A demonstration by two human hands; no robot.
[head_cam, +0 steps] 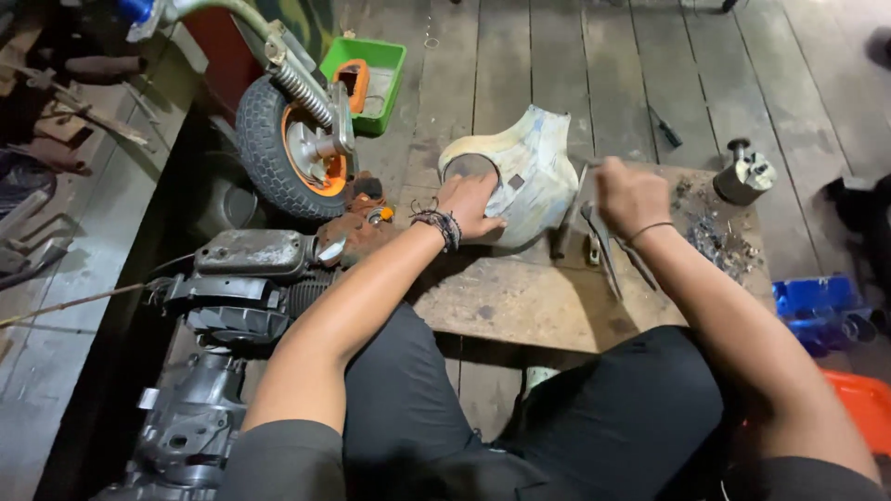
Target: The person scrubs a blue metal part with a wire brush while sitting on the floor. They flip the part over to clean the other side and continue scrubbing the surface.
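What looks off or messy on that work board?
Dark debris lies scattered over the board's right end, near the metal cylinder. The pale body panel under the left hand is worn and patchy.

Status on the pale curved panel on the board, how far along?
Done: the worn pale curved metal panel is off the machine, lying on the low wooden board; dark debris sits at the board's right end. In hand: left hand steadies the panel, right hand, blurred, works its edge; any tool is unclear. Left: the panel still shows patchy, worn paint; the small orange-hubbed wheel and grey engine lie untouched alongside.
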